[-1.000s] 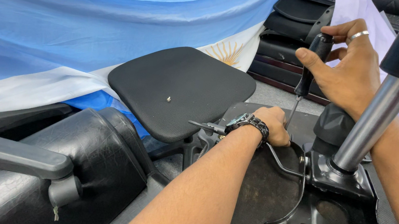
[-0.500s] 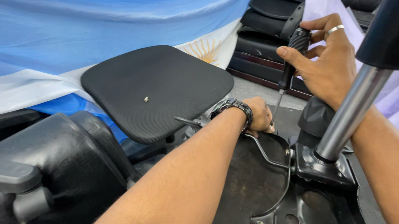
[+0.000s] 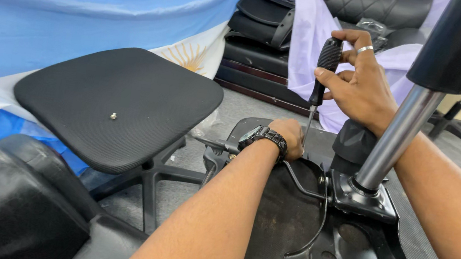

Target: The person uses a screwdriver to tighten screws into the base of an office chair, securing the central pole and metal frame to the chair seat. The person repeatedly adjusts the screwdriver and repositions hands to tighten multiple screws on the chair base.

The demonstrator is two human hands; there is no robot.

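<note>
Bright, even, sharp; slight wide-angle distortion.

The right hand (image 3: 361, 84) has lifted the screwdriver (image 3: 324, 70) more upright over the left hand (image 3: 288, 136).

Both forearms are bare; the left hand (image 3: 290, 137) wears a black wristwatch (image 3: 265, 136), the right hand (image 3: 361, 84) a silver ring (image 3: 364, 48).

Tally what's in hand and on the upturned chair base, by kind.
Screwdrivers: 1, black-handled screwdriver held in the right hand
Wristwatches: 1, black wristwatch on the left hand
Rings: 1, silver ring
Gas-lift columns: 1, column
Black metal base plates: 1, plate
Loose screws on the mesh pad: 1, screw
Total: 6
</note>
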